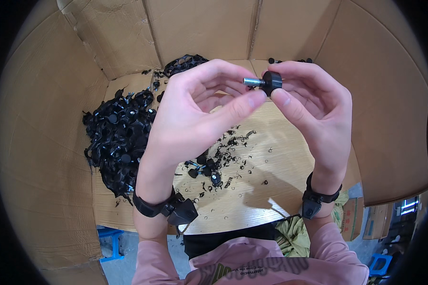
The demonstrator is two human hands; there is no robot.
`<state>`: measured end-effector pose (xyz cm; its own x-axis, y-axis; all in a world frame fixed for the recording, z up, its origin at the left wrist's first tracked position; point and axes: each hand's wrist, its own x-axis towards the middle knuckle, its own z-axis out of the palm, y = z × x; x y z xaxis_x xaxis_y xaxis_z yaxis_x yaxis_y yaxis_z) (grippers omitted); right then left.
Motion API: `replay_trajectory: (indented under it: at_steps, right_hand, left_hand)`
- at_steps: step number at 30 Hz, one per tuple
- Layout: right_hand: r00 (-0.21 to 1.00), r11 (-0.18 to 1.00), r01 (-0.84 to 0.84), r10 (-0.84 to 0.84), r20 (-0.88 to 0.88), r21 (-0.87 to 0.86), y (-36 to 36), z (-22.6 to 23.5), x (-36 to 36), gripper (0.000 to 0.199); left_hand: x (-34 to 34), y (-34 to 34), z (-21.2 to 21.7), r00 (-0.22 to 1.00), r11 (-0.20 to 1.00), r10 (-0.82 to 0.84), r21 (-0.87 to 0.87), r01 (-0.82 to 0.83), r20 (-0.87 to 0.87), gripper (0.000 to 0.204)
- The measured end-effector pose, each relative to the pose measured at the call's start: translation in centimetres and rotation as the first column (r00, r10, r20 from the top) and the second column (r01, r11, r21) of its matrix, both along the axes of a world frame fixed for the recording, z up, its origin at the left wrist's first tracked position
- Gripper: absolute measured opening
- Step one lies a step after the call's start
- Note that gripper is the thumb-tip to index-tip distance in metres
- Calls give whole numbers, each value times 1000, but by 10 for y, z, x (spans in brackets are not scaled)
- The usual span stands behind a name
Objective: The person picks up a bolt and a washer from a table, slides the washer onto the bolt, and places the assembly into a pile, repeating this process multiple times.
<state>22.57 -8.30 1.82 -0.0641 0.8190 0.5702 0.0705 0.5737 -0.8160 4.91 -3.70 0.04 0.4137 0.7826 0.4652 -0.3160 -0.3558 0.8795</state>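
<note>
Up in front of me, above the table, I hold a bolt with a thick round black rubber head; its silver threaded shank points left. My right hand pinches the head between thumb and fingers from the right. From the left, the thumb and fingers of my left hand close around the shank side, the thumb tip beside the head's lower edge. Left of my left forearm lies a big heap of black rubber-headed bolts with ragged rubber flash. Several loose rubber-headed bolts lie on the table below my hands.
Small black rubber trimmings litter the wooden table. A black mesh-like rubber piece lies at the back, and more dark parts sit behind my right hand. Tall cardboard walls enclose the table. Blue stools stand on the floor.
</note>
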Motion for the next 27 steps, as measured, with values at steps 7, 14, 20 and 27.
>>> replay_trajectory:
  at_steps: [7,14,20,27]
  right_hand:
    - [998,990,-33,26,-52,-138,-2,4,4,30]
    - [997,993,78,-75,30,-92,4,5,8,25]
    - [984,984,175,-174,28,-21,3,7,27,25]
    - [974,974,226,-226,10,10,6,7,26,26]
  left_hand:
    - [-1,0,0,999,1000,14,22,-13,-35,13]
    - [-18,16,0,952,954,276,154,-256,-129,10]
    - [-53,36,-1,874,876,473,164,-453,-113,12]
    - [-89,40,6,828,847,506,45,-530,242,18]
